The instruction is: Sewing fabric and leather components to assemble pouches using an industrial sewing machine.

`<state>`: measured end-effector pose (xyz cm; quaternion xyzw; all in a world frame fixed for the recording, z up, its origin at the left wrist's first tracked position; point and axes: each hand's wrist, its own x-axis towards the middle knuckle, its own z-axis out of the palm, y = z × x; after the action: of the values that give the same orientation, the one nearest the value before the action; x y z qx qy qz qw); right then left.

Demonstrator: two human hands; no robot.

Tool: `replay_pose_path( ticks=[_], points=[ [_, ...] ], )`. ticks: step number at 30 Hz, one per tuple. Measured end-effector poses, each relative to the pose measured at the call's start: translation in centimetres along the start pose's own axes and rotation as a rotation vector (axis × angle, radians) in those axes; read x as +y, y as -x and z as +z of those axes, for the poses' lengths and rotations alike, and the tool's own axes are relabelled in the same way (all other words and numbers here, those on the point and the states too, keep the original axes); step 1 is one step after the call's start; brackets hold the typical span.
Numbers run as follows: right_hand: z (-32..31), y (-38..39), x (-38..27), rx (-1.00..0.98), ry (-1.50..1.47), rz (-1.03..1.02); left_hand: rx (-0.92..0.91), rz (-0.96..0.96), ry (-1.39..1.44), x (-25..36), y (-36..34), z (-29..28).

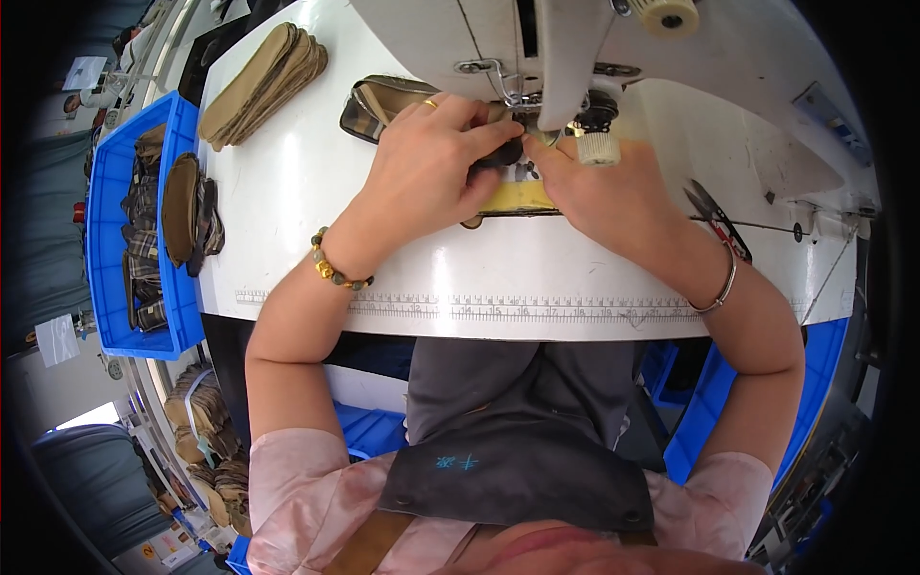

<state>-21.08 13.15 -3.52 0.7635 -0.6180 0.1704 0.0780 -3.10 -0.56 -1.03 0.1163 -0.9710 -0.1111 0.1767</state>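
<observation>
Under the sewing machine head (537, 57) lies a fabric shoe upper (379, 101), tan inside with plaid and a dark edge. My left hand (436, 158) is closed on it, thumb and fingertips gathered just left of the presser foot. Opposite, my right hand (609, 192) presses its fingertips against the work close to the needle area. Its thumb and the part it holds are mostly hidden by the hand and the machine's knob. Between my hands a yellow strip (517, 197) shows on the machine bed.
A stack of tan sole pieces (264, 86) lies at the far left of the white table (402, 264). Beside it stands a blue crate (182, 316) with plaid pieces, some leaning outside its wall. Red-handled thread snips (719, 220) rest near my right wrist. A printed ruler runs along the front edge.
</observation>
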Motion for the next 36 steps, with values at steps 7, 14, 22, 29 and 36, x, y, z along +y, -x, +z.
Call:
replay_pose_path(
  ticks=[7, 14, 22, 29, 36],
  points=[
    [0.07, 0.03, 0.25, 0.02, -0.052, 0.021, 0.024, 0.02, -0.051, 0.13, 0.14, -0.14],
    [-0.28, 0.29, 0.18, 0.052, 0.01, 0.007, 0.125, 0.202, -0.175, 0.35, 0.06, -0.48],
    [-0.09, 0.05, 0.6, 0.08, 0.039, 0.047, 0.064, 0.169, -0.256, 0.5, 0.45, -0.05],
    [0.11, 0.03, 0.74, 0.056, -0.026, 0.011, 0.113, 0.274, -0.328, 0.64, 0.34, 0.0],
    [0.0, -0.04, 0.65, 0.084, -0.014, -0.019, 0.131, 0.289, -0.292, 0.93, 0.37, 0.07]
  ],
)
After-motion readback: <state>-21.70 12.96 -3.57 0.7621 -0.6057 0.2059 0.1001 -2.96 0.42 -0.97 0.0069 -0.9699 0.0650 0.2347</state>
